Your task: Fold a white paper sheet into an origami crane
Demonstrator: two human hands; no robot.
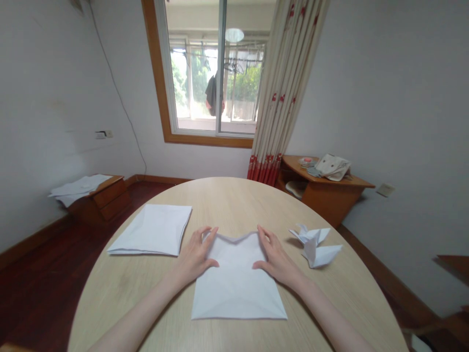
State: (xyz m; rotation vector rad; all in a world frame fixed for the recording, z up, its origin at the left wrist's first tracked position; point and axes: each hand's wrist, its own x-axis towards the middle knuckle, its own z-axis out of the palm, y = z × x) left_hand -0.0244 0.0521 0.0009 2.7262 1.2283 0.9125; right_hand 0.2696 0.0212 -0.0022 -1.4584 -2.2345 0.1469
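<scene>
A white sheet of paper (pixel 236 286) lies on the round wooden table (pixel 234 200) in front of me. Its far part is folded in, with both far corners turned toward the middle. My left hand (pixel 196 254) presses flat on the sheet's far left fold, fingers spread. My right hand (pixel 274 254) presses on the far right fold in the same way. Neither hand lifts the paper off the table.
A stack of white sheets (pixel 154 229) lies on the table's left. Folded paper figures (pixel 315 244) sit to the right. A low wooden cabinet (pixel 100 195) stands at the left wall, a wooden side table (pixel 322 188) beside the curtain (pixel 282 88).
</scene>
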